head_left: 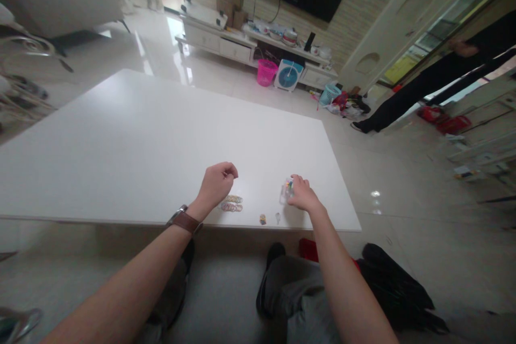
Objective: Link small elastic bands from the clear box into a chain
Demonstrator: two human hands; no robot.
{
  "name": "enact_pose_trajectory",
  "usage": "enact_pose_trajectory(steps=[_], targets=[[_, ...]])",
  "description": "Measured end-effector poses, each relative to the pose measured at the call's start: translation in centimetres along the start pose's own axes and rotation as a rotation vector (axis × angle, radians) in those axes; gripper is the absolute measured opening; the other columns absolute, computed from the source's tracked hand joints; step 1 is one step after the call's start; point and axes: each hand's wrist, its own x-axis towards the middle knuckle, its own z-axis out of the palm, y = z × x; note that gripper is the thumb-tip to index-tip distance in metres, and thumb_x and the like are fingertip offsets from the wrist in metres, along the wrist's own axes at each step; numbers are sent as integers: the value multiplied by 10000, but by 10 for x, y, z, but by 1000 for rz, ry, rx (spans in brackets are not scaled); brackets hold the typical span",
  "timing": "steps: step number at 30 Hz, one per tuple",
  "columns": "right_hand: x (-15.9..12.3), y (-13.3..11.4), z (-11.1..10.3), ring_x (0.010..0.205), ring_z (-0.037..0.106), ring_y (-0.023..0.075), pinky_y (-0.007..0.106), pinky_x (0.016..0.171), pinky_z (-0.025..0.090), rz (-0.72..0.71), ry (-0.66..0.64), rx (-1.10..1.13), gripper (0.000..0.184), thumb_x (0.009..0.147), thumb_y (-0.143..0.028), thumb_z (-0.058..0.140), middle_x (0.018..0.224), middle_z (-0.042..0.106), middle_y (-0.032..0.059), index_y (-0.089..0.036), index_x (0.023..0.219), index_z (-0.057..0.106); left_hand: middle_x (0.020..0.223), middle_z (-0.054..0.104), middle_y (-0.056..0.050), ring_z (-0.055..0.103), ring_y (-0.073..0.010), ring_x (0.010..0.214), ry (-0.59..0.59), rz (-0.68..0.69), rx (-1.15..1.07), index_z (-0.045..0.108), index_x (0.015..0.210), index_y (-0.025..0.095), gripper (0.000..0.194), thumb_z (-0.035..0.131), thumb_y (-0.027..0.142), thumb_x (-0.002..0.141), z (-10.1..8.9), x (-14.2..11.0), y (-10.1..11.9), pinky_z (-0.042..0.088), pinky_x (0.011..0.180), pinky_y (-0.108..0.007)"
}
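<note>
now bending the bare left hand (pixel 219 180) into a loose curl above the white rectangular tabletop (pixel 161 134), bringing thumb and forefinger close together, too small to tell whether pinching anything. wearing a watch with a brown leather strap (pixel 187 220) on that wrist. spotting two overlapping rows just beside it on the tabletop: thin yellowish rings (pixel 234 199), then thin reddish rings (pixel 232 208) nearer the edge. over on the right, curving the bare right hand (pixel 302 193) around the right side of a small clear plastic box (pixel 284 194) with coloured bits (pixel 289 185) inside; cannot tell whether gripping or only resting there. seeing, near the tabletop's edge between the hands, a little gold-and-dark clump (pixel 263 219) and, nearer the box, a small pale silvery piece (pixel 278 218).
</note>
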Motion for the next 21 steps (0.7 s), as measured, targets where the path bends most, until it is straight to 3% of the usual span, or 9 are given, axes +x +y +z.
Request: enact_pose_trajectory(steps=[4,10,15,18,21], targets=[[4,-13,2,1185,458,324,413,1005,431,-99,40,69,670,694,-199,709,1310,523,144,-143,1320,477,673,689,-10,605,-164,669,-31,5,13,655,653,188,226,453,95,686,2,-1,0,451,683,-284],[7,-33,8,1193,488,263,393,1074,416,-289,166,353,759,680,-221,718,1300,497,120,-143,1383,445,726,712,-14,621,-160,702,-139,27,-22,683,701,190,209,486,124,726,11,-4,-1,462,712,-277],[2,-65,11,1241,463,266,429,1120,398,-400,261,477,791,694,-194,690,1322,493,110,-175,1438,421,804,758,-48,681,-194,739,-322,-48,-98,744,942,176,272,544,347,873,25,-12,0,489,716,-299],[-3,-83,11,1217,466,277,471,1103,412,-447,355,518,782,717,-198,696,1311,505,110,-193,1446,415,876,777,-79,724,-222,813,-341,-109,-173,727,1094,153,417,527,471,912,31,-14,-2,516,771,-319],[-6,-94,10,1206,466,298,507,1093,413,-468,439,547,785,715,-210,718,1302,516,119,-195,1442,420,881,780,-84,737,-222,802,-342,-127,-198,718,1110,143,429,507,466,922,34,-13,-4,528,769,-314]])
